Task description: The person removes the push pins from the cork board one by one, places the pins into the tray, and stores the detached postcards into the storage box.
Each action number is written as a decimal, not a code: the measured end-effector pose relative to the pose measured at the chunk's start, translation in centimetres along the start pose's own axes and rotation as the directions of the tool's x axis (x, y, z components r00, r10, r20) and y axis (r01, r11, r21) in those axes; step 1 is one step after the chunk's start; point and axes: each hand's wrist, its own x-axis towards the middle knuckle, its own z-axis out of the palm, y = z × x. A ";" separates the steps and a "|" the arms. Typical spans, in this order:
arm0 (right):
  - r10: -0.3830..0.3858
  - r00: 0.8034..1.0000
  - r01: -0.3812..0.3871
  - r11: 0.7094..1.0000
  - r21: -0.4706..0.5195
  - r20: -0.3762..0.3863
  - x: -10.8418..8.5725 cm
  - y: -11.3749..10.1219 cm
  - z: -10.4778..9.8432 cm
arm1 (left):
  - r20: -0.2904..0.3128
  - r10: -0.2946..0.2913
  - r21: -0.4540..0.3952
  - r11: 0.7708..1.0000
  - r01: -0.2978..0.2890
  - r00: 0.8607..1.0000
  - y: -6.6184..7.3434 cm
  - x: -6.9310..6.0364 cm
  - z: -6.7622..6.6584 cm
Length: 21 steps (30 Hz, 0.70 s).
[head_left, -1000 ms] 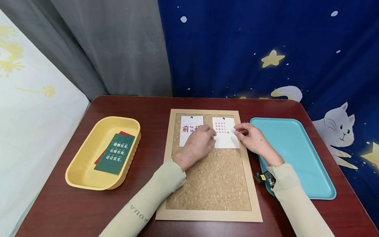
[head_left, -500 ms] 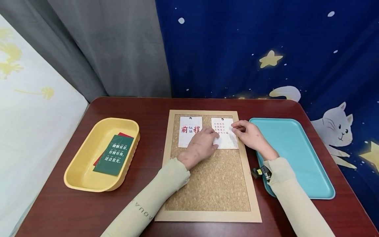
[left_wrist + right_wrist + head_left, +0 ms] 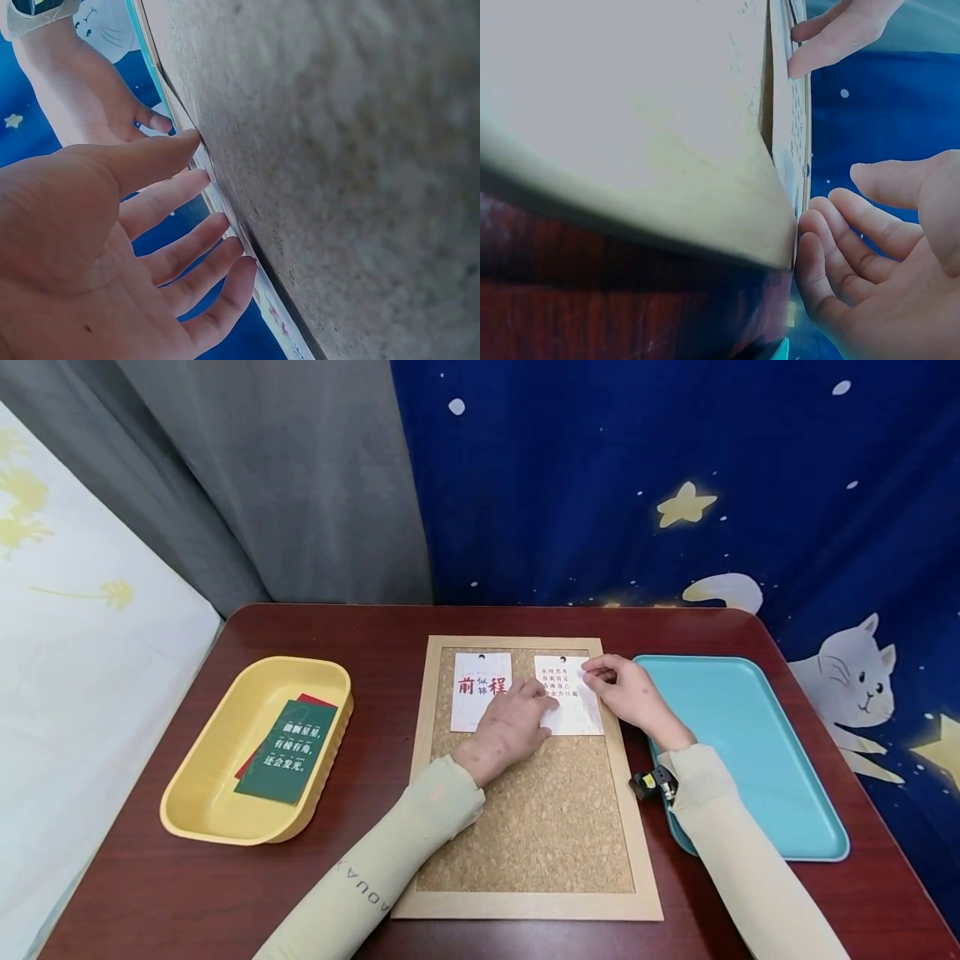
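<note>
A cork board [image 3: 532, 810] with a light wooden frame lies on the table, bearing two white cards side by side at its top. My left hand [image 3: 510, 727] reaches over the board, fingertips resting on the left part of the right card [image 3: 573, 718] and partly covering the lower right of the left card [image 3: 468, 710]. At the right card's right edge, my right hand [image 3: 633, 697] touches with its fingertips. In the left wrist view the fingers of my left hand [image 3: 112, 247] are spread against the surface. The right wrist view shows my right hand [image 3: 892, 262] with fingers loosely bent.
A yellow bin [image 3: 202, 793] on the left holds a green card [image 3: 288, 752] over a red one [image 3: 318, 700]. To the right of the board lies a turquoise tray [image 3: 757, 760], partly behind my right forearm. Curtains hang behind the reddish-brown table [image 3: 375, 635].
My left hand has shifted slightly right on the right card, uncovering more of the left card's print. My right hand has moved slightly left and up along the right card's edge.
</note>
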 end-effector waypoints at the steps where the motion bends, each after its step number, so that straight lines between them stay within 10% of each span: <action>1: 0.000 1.000 0.000 1.000 0.001 0.000 0.1 0.0 0.0 | 0.001 0.000 0.000 1.000 0.000 1.000 0.0 0.0 0.0; 21: -0.001 1.000 0.002 1.000 -0.026 0.019 3.3 -0.8 0.7 | 0.071 -0.045 -0.019 0.999 0.047 0.996 0.1 0.2 0.0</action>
